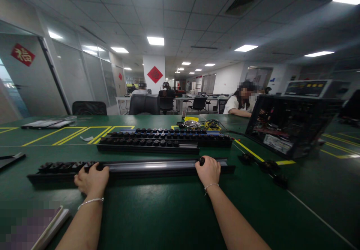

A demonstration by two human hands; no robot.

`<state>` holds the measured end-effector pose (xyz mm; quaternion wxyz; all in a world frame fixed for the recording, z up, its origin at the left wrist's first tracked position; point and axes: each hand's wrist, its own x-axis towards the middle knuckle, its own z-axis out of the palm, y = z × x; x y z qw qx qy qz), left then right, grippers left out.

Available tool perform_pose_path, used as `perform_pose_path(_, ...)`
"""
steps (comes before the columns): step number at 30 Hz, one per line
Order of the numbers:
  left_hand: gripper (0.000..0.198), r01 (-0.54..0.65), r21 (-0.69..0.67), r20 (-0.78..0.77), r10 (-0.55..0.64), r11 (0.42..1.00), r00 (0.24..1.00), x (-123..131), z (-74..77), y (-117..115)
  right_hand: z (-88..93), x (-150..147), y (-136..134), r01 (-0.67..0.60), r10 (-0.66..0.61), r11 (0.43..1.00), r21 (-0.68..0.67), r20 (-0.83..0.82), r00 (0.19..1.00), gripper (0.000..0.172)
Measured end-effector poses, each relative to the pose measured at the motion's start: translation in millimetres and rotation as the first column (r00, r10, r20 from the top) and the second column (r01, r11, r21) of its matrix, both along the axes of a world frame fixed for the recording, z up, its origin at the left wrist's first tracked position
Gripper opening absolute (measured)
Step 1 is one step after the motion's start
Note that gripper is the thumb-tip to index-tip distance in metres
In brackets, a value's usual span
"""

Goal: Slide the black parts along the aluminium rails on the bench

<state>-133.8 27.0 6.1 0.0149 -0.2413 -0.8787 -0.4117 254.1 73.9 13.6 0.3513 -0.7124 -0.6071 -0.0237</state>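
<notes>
A long black channel with a shiny metal strip (152, 166) inside lies crosswise on the green table in front of me. Several black wheel-like parts (60, 165) sit in a row in its left portion. My left hand (92, 178) is closed around the channel, at the right end of that row. Toward the channel's right end, my right hand (208, 170) grips a small black round part (201, 161) at the strip; the fingers hide most of it. Loose black wheel-like parts (268, 165) lie on the table to the right.
Behind the channel lie similar black rails (149, 148) filled with parts. An open computer case (287, 126) stands at right, near a metal dish (192, 124) and cables (213, 124). A notebook (53, 225) is at lower left. Across the table sits a person (239, 105).
</notes>
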Motion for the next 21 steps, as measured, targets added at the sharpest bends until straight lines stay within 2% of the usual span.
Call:
perform_pose_path(14,0.059,0.021,-0.048,-0.01,-0.022,0.999,1.0,3,3.3,-1,2.0,10,0,0.052,-0.052,0.998,-0.04,0.002,0.999,0.035)
perform_pose_path(21,0.056,0.012,-0.049,0.011,-0.012,0.999,1.0,2,3.4,0,10.2,22,0,0.026,-0.022,0.992,-0.126,0.035,0.999,0.034)
